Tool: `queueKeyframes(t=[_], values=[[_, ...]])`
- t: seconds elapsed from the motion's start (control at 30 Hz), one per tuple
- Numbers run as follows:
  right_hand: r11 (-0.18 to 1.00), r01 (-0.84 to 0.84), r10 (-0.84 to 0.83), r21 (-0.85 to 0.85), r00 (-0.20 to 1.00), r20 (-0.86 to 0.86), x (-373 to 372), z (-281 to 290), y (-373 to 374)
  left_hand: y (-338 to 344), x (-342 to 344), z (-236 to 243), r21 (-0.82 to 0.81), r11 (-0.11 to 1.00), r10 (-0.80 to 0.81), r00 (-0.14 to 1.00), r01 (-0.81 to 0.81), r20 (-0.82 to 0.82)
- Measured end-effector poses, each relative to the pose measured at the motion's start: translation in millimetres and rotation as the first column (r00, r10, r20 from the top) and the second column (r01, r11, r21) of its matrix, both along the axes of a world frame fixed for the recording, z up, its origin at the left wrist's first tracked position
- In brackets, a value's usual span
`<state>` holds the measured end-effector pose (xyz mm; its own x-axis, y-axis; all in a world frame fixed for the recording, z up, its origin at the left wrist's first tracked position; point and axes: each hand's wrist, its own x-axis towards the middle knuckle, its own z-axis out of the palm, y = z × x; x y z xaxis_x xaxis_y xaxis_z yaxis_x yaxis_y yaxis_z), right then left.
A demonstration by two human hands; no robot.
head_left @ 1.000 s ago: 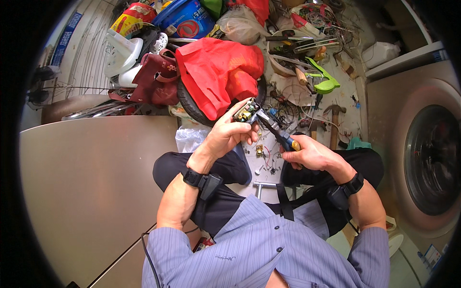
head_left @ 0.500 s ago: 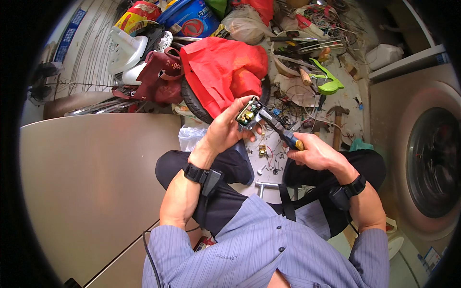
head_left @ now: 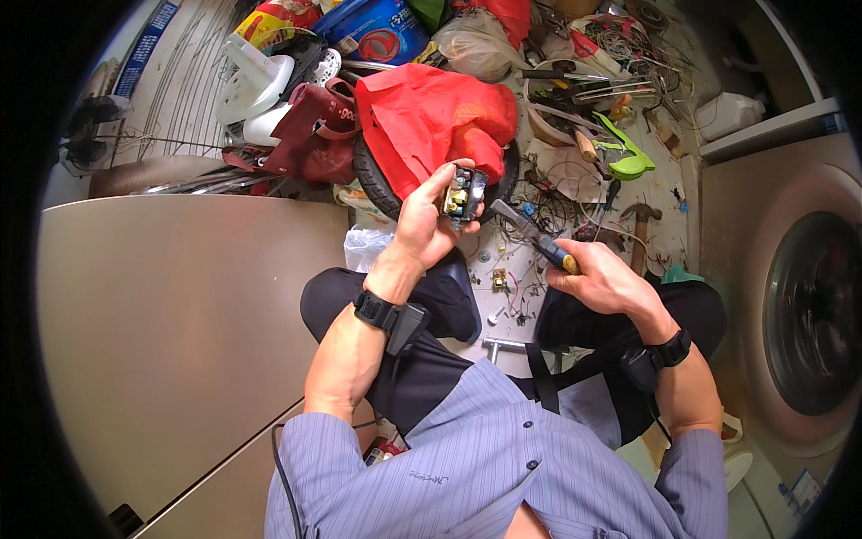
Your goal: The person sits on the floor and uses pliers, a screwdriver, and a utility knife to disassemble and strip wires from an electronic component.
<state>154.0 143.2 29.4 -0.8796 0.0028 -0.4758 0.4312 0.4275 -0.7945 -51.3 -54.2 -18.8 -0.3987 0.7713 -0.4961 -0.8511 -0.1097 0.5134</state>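
Note:
My left hand (head_left: pixel 420 226) is closed around an opened black power adapter (head_left: pixel 464 192), its circuit board with yellow and green parts facing up. In my right hand (head_left: pixel 600 280) is a pair of pliers (head_left: pixel 533 232) with dark blue and yellow handles. Their metal jaws point up and left, a short gap away from the adapter's casing. Whether the jaws are parted is too small to make out. Below, on the floor between my feet, lie a small yellow circuit board (head_left: pixel 499 279), a bolt (head_left: pixel 495 316) and several dark scraps.
A red cloth (head_left: pixel 431 117) covers a black tire (head_left: pixel 375 184) ahead. To the right lie tangled wires (head_left: pixel 557 205), a hammer (head_left: pixel 640 235) and a light green tool (head_left: pixel 633 163). A metallic panel (head_left: pixel 180 323) stands at left, a front-loading washing machine (head_left: pixel 754 180) at right.
The pliers have come away from the adapter's casing, down and to the right. My left hand has turned the adapter more upright. The whole view has shifted slightly.

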Motion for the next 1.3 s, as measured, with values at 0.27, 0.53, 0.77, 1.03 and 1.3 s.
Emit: queueKeyframes(t=[0.27, 0.53, 0.77, 1.03, 1.3], values=[[0.994, -0.084, 0.084, 0.069, 0.996, 0.004, -9, -6, -9, 5, 10, 4, -0.063, 0.998, -0.034, 0.987, 0.024, -0.159], [0.968, -0.119, 0.122, 0.222, 0.993, -0.001, -9, -6, -16, 6, 15, 0, -0.112, 0.986, -0.148, 0.956, 0.123, -0.255], [0.942, -0.211, 0.235, 0.262, 0.97, -0.067, -3, -19, -14, 10, 21, -2, -0.17, 0.972, -0.208, 0.933, 0.163, -0.294], [0.929, -0.264, 0.305, 0.261, 0.943, -0.131, 1, -29, -9, 10, 21, -7, -0.253, 0.926, -0.353, 0.88, 0.28, -0.318], [0.937, -0.348, 0.346, 0.027, 0.919, -0.188, -6, -26, -34, 26, 21, 3, -0.077, 0.95, -0.311, 0.915, 0.301, -0.257]])
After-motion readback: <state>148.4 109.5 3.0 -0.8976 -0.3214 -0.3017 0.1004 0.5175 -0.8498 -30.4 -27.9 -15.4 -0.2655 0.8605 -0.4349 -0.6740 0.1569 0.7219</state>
